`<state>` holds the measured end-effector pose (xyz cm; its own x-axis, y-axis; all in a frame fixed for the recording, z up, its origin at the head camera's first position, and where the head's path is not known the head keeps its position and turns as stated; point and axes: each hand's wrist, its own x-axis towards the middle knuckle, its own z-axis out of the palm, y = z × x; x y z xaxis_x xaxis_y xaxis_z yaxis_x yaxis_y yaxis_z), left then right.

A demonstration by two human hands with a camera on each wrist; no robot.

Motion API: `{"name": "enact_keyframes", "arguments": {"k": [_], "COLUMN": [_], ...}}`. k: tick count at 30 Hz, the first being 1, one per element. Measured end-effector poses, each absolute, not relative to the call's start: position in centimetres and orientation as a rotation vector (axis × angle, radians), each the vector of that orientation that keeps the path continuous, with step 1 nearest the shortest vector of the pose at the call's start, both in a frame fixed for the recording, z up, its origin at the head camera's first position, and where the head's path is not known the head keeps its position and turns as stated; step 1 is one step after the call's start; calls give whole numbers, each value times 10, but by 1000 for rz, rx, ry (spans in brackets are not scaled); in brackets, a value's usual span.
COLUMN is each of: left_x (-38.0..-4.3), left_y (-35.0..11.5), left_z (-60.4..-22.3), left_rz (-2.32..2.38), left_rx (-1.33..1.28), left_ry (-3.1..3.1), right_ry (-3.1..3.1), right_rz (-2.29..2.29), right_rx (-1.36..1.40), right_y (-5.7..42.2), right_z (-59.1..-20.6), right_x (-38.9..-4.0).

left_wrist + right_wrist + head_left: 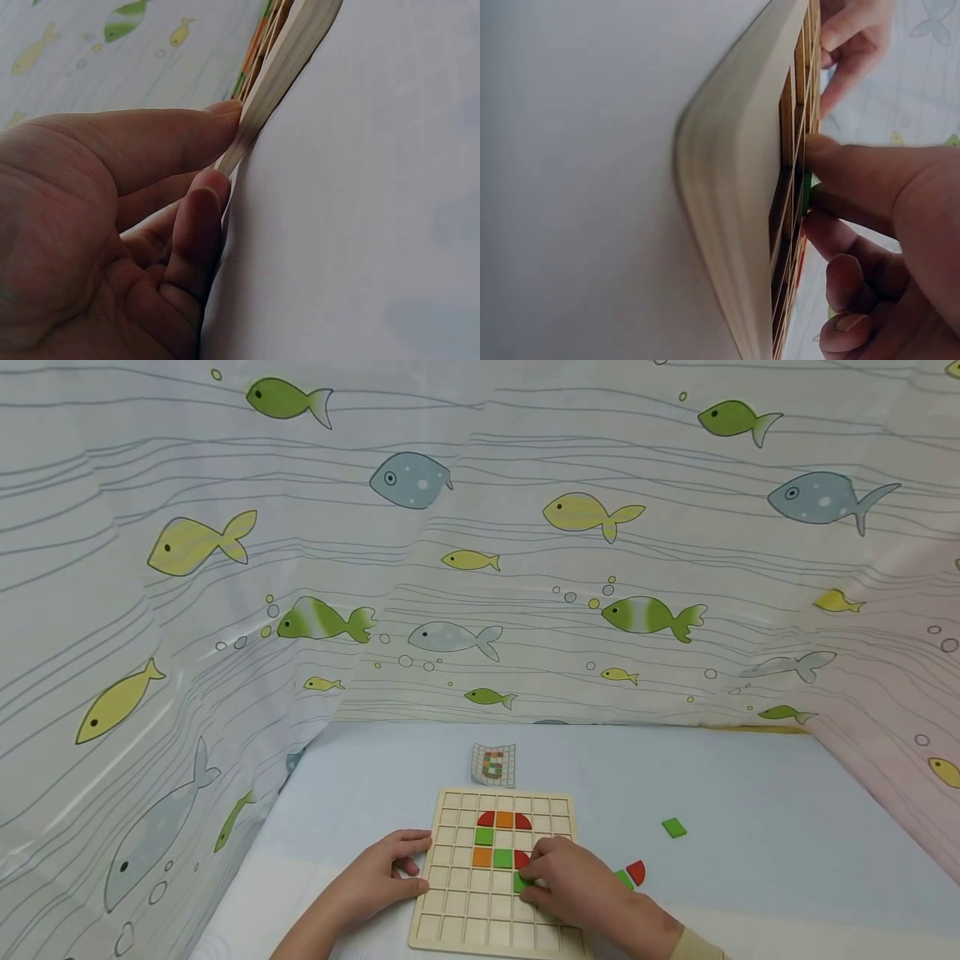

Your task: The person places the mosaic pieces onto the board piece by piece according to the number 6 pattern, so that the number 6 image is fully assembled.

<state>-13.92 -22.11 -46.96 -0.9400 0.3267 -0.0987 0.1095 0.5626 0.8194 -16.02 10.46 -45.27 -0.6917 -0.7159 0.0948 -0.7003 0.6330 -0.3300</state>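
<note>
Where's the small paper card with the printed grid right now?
In the head view, the small white paper card lies just beyond the far edge of the light wooden grid board, slightly left of centre.

We see a board (457, 903) of smooth, matt wood; smooth, matt tiles (505, 820); a paper card (492, 765); a backdrop (495, 531) with faint sheen; a cloth sleeve (696, 945).

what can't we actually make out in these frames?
Head: full outline of the green tile on the wooden grid board; the right hand's grip covers part.
Head: part of the loose green tile; right forearm in front.
Head: exact cells on the pattern card; too small.
Left wrist: board's far end; cut off by top edge.
</note>
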Motion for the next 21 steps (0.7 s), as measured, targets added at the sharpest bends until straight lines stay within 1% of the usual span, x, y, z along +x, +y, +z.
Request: {"name": "enact_keyframes", "arguments": {"k": [15, 21], "left_x": [-139, -139], "left_y": [-220, -221], "left_z": [-469, -469], "left_rz": [1332, 1324], "left_rx": [344, 348], "left_ry": [2543, 2551], "right_ry": [2784, 2799], "right_rz": [-607, -673], "right_rx": [-1176, -1073], "right_y": [112, 128], "right_z": [-448, -444], "right_x": [-156, -157]}}
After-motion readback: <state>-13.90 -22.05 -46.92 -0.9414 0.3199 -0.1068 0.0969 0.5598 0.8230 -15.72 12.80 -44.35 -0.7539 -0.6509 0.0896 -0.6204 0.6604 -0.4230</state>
